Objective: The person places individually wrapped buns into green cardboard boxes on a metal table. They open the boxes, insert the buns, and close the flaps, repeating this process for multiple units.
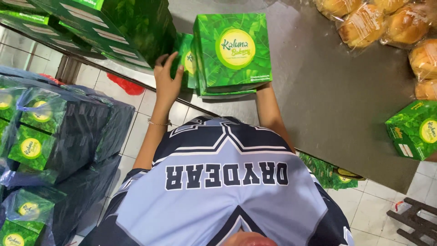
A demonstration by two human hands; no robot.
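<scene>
boxes are the work here: a green box (232,48) with a leaf print and a round yellow-and-white label stands on the grey counter (327,105), right at its near edge, on a thin stack of the same kind. left hand (167,79) is off that box's left side, fingers spread and loosely curled against a smaller green box (185,57) wedged between it and the tall box stack (118,27) further left; it touches rather than clamps, as far as can be seen. right hand is hidden behind the big box; only the forearm (271,114) shows, running up under the box's lower right corner, so i cannot tell how open it is or what it holds.

judging by this, the step in hand is squaring up or gathering the box pile at the counter edge. the next move would call for a firm hold on both sides, since the pile sits close to the edge and could tip toward the floor.

well right of the box lie wrapped buns (387,25), and another green box (414,130) near the counter's right edge. left of the counter, bagged boxes (32,146) sit in dark plastic.
</scene>
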